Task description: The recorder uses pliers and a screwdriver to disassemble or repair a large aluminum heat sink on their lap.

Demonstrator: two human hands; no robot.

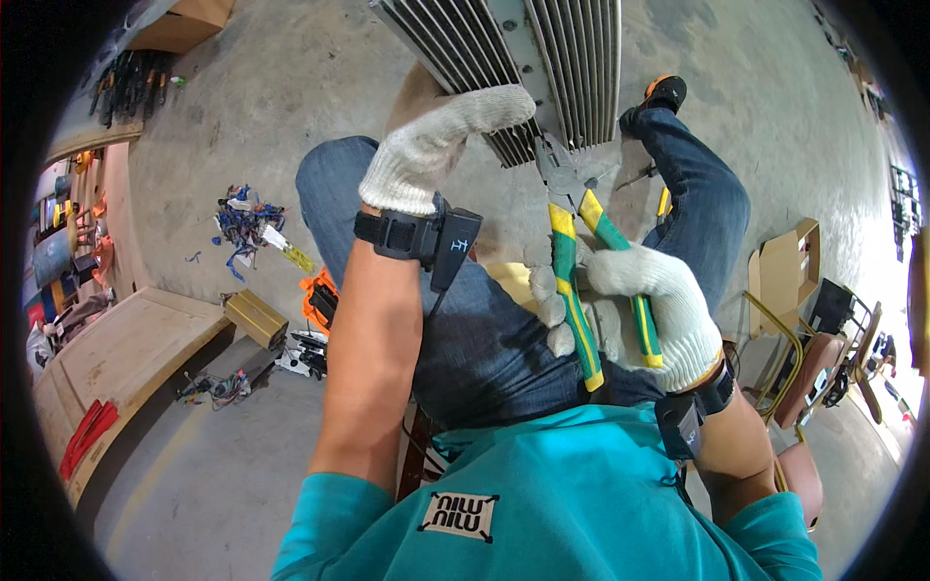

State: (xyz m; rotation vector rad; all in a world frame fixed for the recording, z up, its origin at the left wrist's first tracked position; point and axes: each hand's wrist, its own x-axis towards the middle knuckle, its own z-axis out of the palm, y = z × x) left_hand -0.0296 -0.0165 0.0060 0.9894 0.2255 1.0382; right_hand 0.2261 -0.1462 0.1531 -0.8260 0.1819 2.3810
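Observation:
A long grey metal heat sink (pixel 578 82), finned along both sides with a flat strip between, reaches in from the far edge. My left hand (pixel 426 140), in a white knit glove, is closed around its left side near the close end; part of the fingers is hidden behind it. Pliers (pixel 564 254) with green and yellow handles are in my gloved right hand (pixel 668 300). Their handles stand apart, with fingers wrapped around them. The metal jaws are at the near end of the flat strip; whether they pinch anything cannot be told.
Tangled blue wires (pixel 244 225) lie on the floor at left. Beyond my left knee are a wooden bench (pixel 145 344), a gold metal box (pixel 256 319) and an orange tool (pixel 320 300). A cardboard box (pixel 780 281) and a chair (pixel 809 378) stand at right.

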